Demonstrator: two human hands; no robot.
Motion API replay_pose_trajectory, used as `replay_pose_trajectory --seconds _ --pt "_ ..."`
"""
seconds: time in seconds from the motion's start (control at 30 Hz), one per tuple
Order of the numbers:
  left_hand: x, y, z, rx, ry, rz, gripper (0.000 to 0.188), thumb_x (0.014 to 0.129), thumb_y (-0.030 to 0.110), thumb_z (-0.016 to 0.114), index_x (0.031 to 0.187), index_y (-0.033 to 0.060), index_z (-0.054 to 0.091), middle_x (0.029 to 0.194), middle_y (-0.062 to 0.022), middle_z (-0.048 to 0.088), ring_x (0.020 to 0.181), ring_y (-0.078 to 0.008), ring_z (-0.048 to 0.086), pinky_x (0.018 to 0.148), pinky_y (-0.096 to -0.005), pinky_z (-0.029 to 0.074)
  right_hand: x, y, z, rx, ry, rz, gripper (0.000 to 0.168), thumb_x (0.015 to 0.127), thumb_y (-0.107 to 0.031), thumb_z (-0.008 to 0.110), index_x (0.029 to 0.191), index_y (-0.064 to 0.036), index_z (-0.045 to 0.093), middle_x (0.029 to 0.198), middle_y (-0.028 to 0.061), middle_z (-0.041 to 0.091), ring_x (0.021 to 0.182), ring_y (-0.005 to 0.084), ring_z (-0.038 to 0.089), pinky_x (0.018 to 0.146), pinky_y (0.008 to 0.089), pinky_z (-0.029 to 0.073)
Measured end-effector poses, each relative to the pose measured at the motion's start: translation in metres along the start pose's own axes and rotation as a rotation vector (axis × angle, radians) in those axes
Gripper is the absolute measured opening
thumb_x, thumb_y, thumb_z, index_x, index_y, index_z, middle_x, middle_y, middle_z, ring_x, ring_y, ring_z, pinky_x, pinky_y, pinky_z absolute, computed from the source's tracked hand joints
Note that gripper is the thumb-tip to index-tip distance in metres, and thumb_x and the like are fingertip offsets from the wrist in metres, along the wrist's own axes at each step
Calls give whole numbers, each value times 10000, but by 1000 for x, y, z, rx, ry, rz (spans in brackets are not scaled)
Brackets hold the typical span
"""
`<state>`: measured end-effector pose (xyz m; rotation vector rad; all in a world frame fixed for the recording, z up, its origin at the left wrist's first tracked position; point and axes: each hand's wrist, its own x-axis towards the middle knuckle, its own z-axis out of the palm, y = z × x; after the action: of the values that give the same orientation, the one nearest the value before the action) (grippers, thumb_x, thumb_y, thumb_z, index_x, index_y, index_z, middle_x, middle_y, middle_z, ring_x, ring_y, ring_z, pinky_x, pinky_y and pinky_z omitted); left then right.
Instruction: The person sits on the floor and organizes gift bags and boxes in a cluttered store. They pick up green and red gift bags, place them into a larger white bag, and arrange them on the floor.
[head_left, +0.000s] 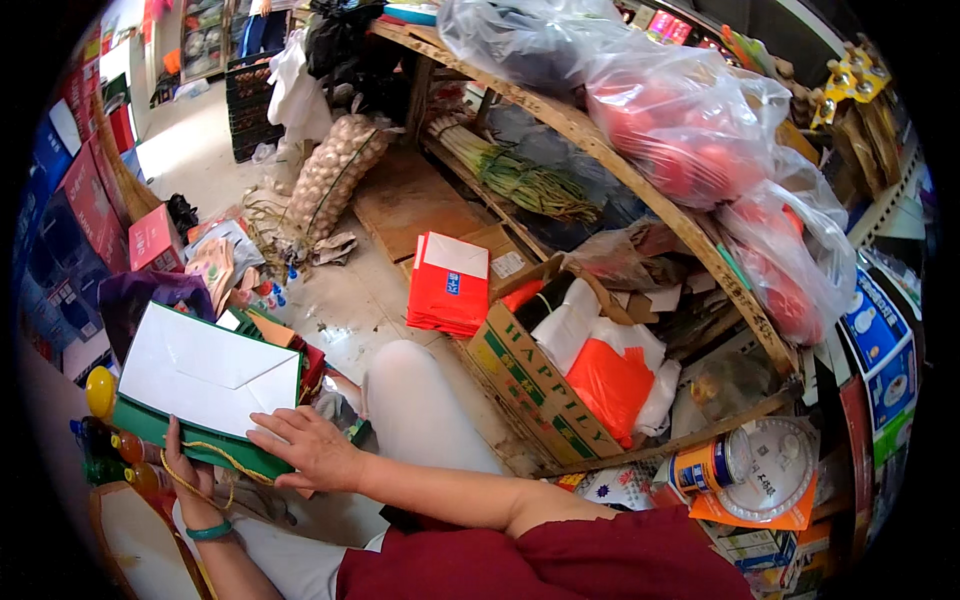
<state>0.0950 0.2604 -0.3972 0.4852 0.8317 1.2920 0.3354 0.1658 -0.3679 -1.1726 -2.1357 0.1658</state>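
Observation:
Before my knees is a flat-folded green paper gift bag (172, 429), its white folded base (210, 364) facing up. My left hand (189, 480), with a green bangle on the wrist, holds the bag by its near edge. Its yellow cord handle (225, 453) loops over that hand. Across the near right part of the bag lies my right hand (319, 450), palm down, fingertips on the white base. The fingers under the bag are hidden.
Red paper bags (446, 289) lie stacked beyond my knee. A cardboard carton (540, 394) holds plastic bags beside a wooden shelf (600, 142). Bagged tomatoes (675, 127) sit on top. A net sack of garlic (337, 176) leans farther back. Drink bottles (142, 450) stand at left.

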Motion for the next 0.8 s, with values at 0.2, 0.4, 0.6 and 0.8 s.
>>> replay_pose_trajectory --seconds 0.2,0.4,0.6,0.8 --pt "-10 -2 23 -79 -105 -18 393 884 307 565 1191 68 507 1168 -67 554 1057 -230 535 896 -400 445 -3 -20 -20 -156 12 15 668 666 -298 698 1226 -16 466 1221 107 476 1010 224 470 811 344 376" --pt "-1 -11 9 -101 -433 80 451 891 312 558 1244 45 471 1233 -88 526 1098 -238 514 945 -412 414 0 0 -3 -378 210 66 407 714 -117 516 1098 17 543 994 82 537 834 201 514 650 288 425" --pt "-18 -8 28 -103 -523 195 368 896 284 562 1169 40 526 1165 -106 572 1055 -264 546 915 -439 455 10 14 -21 -404 257 -40 385 725 -124 515 1088 1 546 947 73 533 836 193 509 669 293 419" --pt "-11 -5 22 -103 -525 121 505 872 290 575 1264 6 430 1254 -141 507 1137 -284 500 1004 -441 388 33 24 -26 -500 295 -83 376 740 -121 516 1091 12 537 930 87 512 900 214 479 801 321 379"
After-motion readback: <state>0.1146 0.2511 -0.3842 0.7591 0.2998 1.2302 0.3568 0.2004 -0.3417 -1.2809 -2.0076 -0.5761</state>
